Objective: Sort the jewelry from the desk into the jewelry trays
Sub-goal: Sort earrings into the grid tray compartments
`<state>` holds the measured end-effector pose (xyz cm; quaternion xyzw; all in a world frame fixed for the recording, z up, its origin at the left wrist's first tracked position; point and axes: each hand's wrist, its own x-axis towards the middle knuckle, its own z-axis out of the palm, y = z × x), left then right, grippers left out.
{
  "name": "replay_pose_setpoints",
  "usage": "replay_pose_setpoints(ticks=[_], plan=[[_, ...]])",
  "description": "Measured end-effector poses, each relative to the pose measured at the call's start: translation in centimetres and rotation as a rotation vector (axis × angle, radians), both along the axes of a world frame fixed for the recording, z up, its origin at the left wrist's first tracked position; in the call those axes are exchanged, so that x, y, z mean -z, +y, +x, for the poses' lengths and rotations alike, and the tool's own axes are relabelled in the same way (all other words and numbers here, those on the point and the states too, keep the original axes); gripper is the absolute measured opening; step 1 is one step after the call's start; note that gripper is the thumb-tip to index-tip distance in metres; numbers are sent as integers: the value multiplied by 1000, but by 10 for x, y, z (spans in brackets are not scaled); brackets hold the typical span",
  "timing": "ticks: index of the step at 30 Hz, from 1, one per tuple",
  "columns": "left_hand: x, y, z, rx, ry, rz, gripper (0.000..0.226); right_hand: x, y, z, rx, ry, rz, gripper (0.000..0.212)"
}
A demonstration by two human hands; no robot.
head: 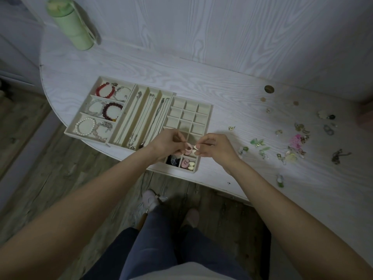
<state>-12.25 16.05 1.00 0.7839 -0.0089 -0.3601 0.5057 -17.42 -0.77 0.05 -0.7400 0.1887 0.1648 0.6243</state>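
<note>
Both hands meet over the near end of the grid tray on the worktop. The left hand pinches a pink earring in curled fingers; the right hand pinches a cream piece touching it. A matching pair lies in the compartment just below. Bracelets and necklaces fill the trays to the left. Loose jewelry lies scattered to the right.

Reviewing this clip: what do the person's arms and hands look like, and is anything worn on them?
Both forearms are bare up to the frame's edge, with no sleeves in view. The left hand and the right hand are ungloved, and no watch, bracelet or ring is visible on either wrist or on the fingers that show. Some fingers are hidden, and the dim light blurs fine detail.
</note>
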Motion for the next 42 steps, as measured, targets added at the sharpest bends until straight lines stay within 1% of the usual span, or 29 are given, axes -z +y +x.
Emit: replay_pose_setpoints(ticks=[2, 4, 7, 10, 13, 15, 17, 20, 23, 25, 28, 31, 33, 38, 42], plan=[[1, 1, 1, -5, -36, 34, 13, -1, -1, 1, 5, 14, -16, 15], [1, 1, 1, -20, -24, 17, 11, -1, 0, 2, 0, 13, -43, 14], [1, 0, 1, -35, -6, -11, 16, 1, 3, 3, 8, 16, -60, 16], [3, -1, -1, -121, 65, -31, 19, 3, 4, 3, 28, 26, -47, 13], [5, -4, -4, -145, 82, 15, 22, 6, 5, 1, 19, 43, -51, 12], [4, -7, -5, -131, 70, 37, 18, 7, 6, 0, 11, 54, -70, 11], [2, -10, -6, -132, 55, 59, 11, 8, 6, 0, 11, 60, -114, 10], [-1, -13, -7, -119, 31, 115, 5, 11, 8, 0, -21, 35, -235, 11], [2, -15, -7, -90, -7, 157, 10, 14, 11, 0, -100, 14, -352, 8], [6, -16, -7, -44, -70, 229, 12, 17, 13, -1, -137, 12, -431, 7], [13, -15, -7, 31, -178, 395, 19, 19, 15, -2, -180, 1, -539, 3], [13, -19, -7, 72, -232, 571, 24, 17, 17, -4, -264, -43, -679, 9], [10, -22, -8, 99, -260, 651, 24, 15, 19, -4, -344, -68, -772, 11], [10, -28, -9, 128, -310, 752, 28, 14, 21, 0, -478, -89, -914, 17], [13, -29, -8, 161, -357, 803, 33, 12, 24, 2, -489, -84, -955, 17]])
